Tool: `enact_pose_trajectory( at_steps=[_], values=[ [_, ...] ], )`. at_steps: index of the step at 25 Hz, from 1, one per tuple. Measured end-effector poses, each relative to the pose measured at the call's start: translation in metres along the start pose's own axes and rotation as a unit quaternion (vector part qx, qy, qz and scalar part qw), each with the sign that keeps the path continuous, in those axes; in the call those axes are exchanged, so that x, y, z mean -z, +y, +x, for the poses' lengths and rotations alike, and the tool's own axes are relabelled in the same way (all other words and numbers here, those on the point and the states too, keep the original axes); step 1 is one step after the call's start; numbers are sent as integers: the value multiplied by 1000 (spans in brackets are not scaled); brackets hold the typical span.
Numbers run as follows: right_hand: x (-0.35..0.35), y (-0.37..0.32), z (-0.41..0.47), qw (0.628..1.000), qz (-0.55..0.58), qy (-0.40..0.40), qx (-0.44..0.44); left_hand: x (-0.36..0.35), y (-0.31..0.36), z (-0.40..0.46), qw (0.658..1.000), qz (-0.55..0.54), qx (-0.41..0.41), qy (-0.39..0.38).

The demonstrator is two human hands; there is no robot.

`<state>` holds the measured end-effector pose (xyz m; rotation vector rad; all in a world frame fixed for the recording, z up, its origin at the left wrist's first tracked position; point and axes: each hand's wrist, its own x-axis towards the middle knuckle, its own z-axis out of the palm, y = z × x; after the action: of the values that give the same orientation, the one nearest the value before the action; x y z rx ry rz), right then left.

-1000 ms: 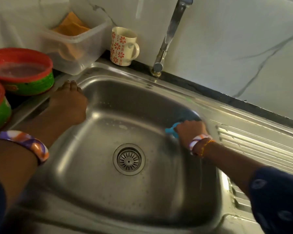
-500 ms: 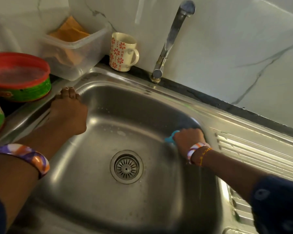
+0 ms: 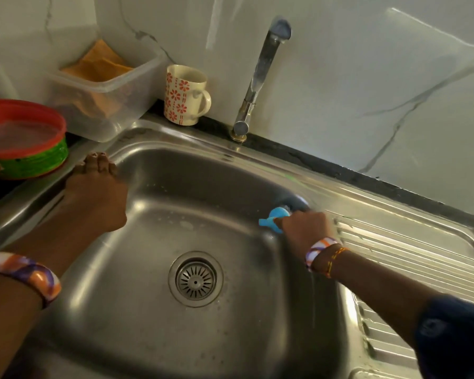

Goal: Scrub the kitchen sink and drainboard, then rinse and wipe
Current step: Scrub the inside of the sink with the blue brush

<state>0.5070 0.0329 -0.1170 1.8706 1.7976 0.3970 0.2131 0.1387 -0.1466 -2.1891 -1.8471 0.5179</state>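
Observation:
The steel sink (image 3: 159, 337) fills the middle of the view, with its round drain strainer (image 3: 195, 280) in the basin floor. To its right lies the ribbed drainboard (image 3: 411, 242). My right hand (image 3: 305, 228) grips a blue scrubber (image 3: 274, 218) and holds it against the basin's far right corner; the scrubbing end is blurred and mostly hidden by the hand. My left hand (image 3: 96, 192) rests flat on the sink's left rim, fingers straight, pointing toward the back.
A chrome tap (image 3: 260, 75) rises behind the sink. A floral mug (image 3: 184, 95) and a clear plastic tub (image 3: 104, 94) with an orange cloth stand at the back left. A red-and-green bowl (image 3: 22, 140) sits left of the sink. Marble wall behind.
My right hand has shifted the blue scrubber slightly along the basin's far right corner. The left hand stays on the rim. The camera has tilted a little, so everything sits lower in view.

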Motion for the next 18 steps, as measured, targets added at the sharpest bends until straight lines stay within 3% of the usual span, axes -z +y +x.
enact_pose_trajectory(
  at_steps=[3, 10, 15, 18],
  values=[
    [-27, -28, 10, 998, 20, -51, 16, 0, -1, 1, 1000, -10, -6, 2],
    [18, 20, -13, 997, -29, 63, -15, 1, -1, -2, 1000, -27, -3, 9],
    [-23, -29, 15, 999, 9, -31, 12, 2, 0, -3, 1000, -15, 1, 8],
    [-11, -38, 19, 999, -1, -37, -3, 4, 0, -3, 1000, -19, -2, 7]
  ],
)
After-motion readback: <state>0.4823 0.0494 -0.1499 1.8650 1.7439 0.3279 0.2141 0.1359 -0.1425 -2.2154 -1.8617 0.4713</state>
